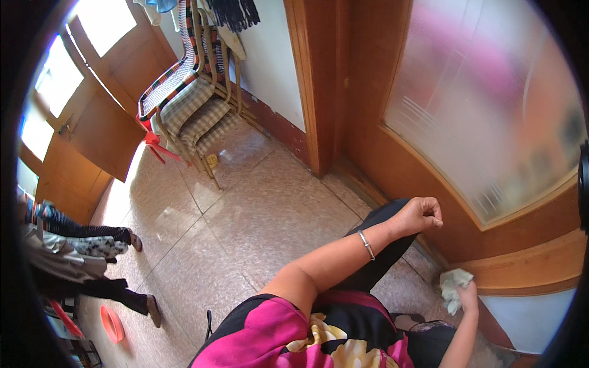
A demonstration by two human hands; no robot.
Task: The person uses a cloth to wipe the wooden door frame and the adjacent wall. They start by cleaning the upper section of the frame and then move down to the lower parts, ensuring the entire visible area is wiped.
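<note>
My left hand (423, 215) is held in front of the wooden door, its fingers curled in with nothing seen between them. A metal bracelet (366, 245) circles that forearm. Lower and to the right, my right hand (468, 294) grips a crumpled pale cloth (454, 286) near the wooden trim at the door's bottom corner. The door (368, 92) has a wooden frame around a frosted glass pane (474, 106), through which blurred pink and orange shapes show. My black-trousered knee (391, 248) is bent beneath the left forearm.
Stacked chairs (170, 87) with checked cushions stand by the white wall, a red plastic stool (154, 140) beside them. Wooden doors (101, 110) with bright panes are at the upper left. Another person's legs (115, 290) are at the left on the tiled floor, near a pink basin (112, 324).
</note>
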